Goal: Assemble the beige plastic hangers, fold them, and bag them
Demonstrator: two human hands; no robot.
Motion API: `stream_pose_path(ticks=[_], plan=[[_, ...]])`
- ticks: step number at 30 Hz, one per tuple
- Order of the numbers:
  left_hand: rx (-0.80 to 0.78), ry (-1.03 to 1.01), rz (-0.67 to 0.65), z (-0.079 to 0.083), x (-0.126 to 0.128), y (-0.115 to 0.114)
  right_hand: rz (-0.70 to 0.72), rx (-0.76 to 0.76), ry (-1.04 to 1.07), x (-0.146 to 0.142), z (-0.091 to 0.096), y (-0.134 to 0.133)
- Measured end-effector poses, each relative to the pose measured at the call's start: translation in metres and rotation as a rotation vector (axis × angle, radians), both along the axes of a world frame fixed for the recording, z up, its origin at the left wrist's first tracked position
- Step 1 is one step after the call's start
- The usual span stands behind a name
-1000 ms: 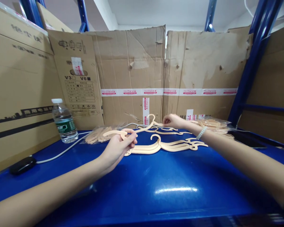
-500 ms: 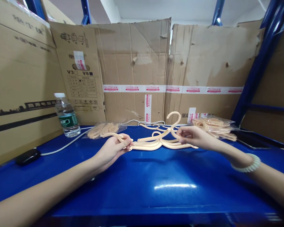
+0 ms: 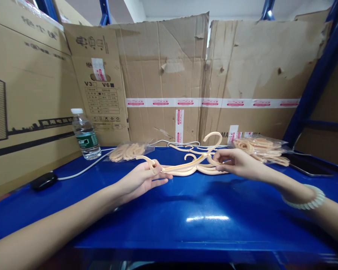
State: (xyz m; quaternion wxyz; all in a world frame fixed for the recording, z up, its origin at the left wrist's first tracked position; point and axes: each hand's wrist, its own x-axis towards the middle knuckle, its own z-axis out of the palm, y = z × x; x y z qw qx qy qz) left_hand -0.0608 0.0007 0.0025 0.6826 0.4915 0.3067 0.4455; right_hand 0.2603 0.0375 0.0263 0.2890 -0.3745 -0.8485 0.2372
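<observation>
Stretching left to right above the blue table [image 3: 169, 217], the beige hanger [image 3: 186, 165] points its hook up, left end lower; the right hand [image 3: 235, 164] pinches its right arm, the left hand [image 3: 142, 176] grips a curved piece [image 3: 147, 159] at its left end. Other hangers [image 3: 183, 173] lie partly hidden behind, between the left bag [image 3: 128, 152] and right bag [image 3: 259, 149].

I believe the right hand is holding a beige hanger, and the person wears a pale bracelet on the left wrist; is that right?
Not quite: the head view shows the pale bracelet on the right wrist. The right hand is indeed holding a beige hanger.
</observation>
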Motion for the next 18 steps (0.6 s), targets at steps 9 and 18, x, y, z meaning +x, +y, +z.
stream_pose_path(ticks=[9,18], plan=[[-0.08,-0.023,0.085,0.0,0.001,0.006,-0.013,0.023,0.03,-0.001,-0.004,-0.001],[-0.031,0.067,0.213,-0.007,0.001,0.007,0.09,-0.096,0.039,-0.008,-0.004,-0.011]])
